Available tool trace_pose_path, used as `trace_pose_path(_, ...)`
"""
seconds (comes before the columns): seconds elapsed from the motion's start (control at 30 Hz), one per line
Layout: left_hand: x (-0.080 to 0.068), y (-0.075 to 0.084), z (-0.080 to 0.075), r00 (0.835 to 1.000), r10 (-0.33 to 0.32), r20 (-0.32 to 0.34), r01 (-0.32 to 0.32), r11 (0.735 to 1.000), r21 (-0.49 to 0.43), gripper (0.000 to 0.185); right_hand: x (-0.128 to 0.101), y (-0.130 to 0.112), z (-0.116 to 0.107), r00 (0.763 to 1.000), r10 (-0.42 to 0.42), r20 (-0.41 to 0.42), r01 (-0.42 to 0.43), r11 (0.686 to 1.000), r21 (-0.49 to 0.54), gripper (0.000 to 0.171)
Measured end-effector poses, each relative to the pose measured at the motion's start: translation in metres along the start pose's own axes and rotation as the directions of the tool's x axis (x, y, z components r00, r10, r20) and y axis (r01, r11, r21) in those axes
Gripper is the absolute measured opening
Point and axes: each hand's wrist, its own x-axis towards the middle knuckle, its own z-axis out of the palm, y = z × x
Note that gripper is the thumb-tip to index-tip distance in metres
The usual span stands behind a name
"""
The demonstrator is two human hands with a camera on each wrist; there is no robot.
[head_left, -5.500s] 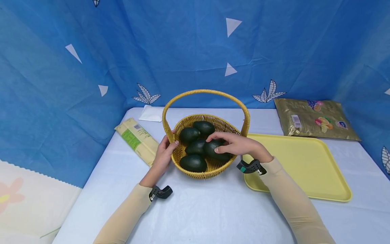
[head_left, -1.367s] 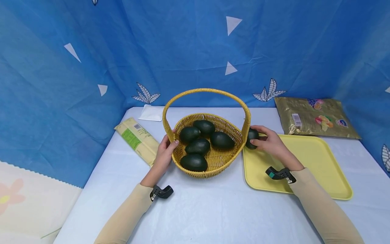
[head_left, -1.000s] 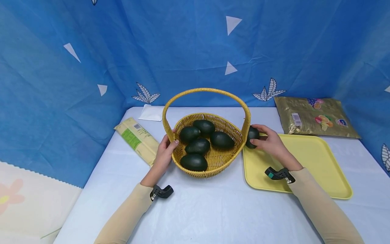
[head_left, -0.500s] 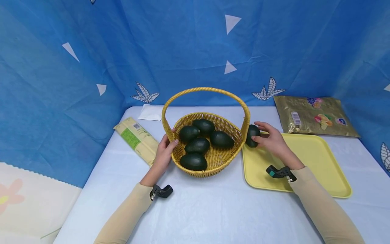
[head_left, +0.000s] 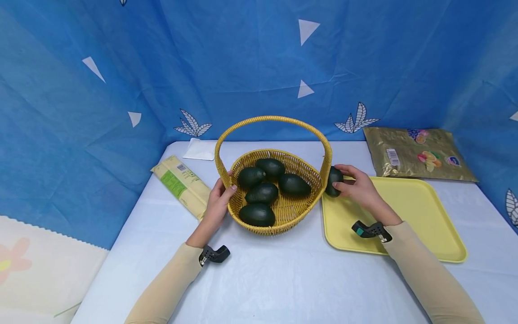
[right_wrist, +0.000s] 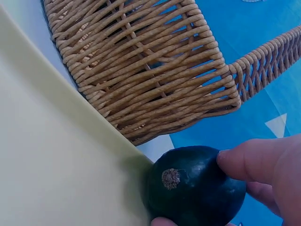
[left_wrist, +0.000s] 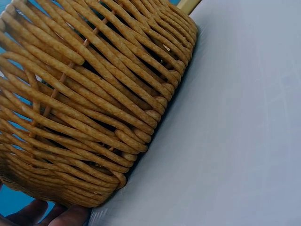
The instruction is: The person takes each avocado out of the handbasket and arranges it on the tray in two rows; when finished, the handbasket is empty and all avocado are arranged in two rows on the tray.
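Observation:
My left hand point(head_left: 218, 202) grips the left rim of a yellow wicker basket point(head_left: 279, 231), thumb over the edge and fingers outside. In the left wrist view its fingers point(left_wrist: 70, 216) show below the woven wall. Several dark green avocados point(head_left: 263, 193) lie inside, with bare weave at the front right. My right hand point(head_left: 358, 189) holds another avocado point(right_wrist: 193, 188) between thumb and fingers, at the back left corner of a yellow tray point(head_left: 396, 216). That avocado stands on end, close beside the basket's right side, its stem scar toward the right wrist camera.
A gold printed packet point(head_left: 421, 155) lies behind the tray. Left of the basket is a cream and green packet point(head_left: 182, 184), with a small white sheet point(head_left: 200, 149) behind it. The basket's tall handle point(head_left: 273, 118) arches overhead. A blue curtain point(head_left: 259, 58) closes the back.
Since the oldest frame, my right hand has moved an avocado rightward from the basket to the tray's corner. Its fingers spread slightly half a second ago, then closed in again. Left hand stays put.

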Motion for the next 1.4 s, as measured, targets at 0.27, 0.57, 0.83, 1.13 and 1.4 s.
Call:
trace_pose_path(0.27, -0.001, -0.003, 0.000, 0.998, 0.060, -0.005, -0.060, 0.998, 0.005, 0.053, 0.001, 0.001, 0.001, 1.000, 0.016, -0.011, -0.016, 1.000, 0.009, 0.070)
trace_pose_path(0.57, 0.001, 0.001, 0.002, 1.000, 0.006, 0.002, -0.006, 0.999, -0.038, 0.053, -0.001, 0.001, -0.005, 0.999, 0.015, -0.035, -0.014, 1.000, 0.015, 0.069)
trace_pose_path(0.83, 0.000, 0.001, 0.001, 1.000, 0.012, 0.006, -0.012, 1.000, -0.011, 0.053, 0.001, 0.001, -0.007, 0.999, 0.018, -0.038, -0.017, 1.000, 0.014, 0.063)
trace_pose_path(1.13, -0.001, 0.002, 0.002, 1.000, 0.011, 0.006, -0.010, 1.000, -0.015, 0.054, 0.000, 0.002, -0.008, 0.999, 0.021, -0.042, -0.020, 1.000, 0.016, 0.063)
trace_pose_path(1.4, 0.000, 0.001, 0.002, 1.000, 0.014, 0.002, -0.014, 1.000, -0.019, 0.054, -0.002, 0.000, -0.013, 0.999, 0.000, -0.053, 0.001, 1.000, 0.021, 0.062)
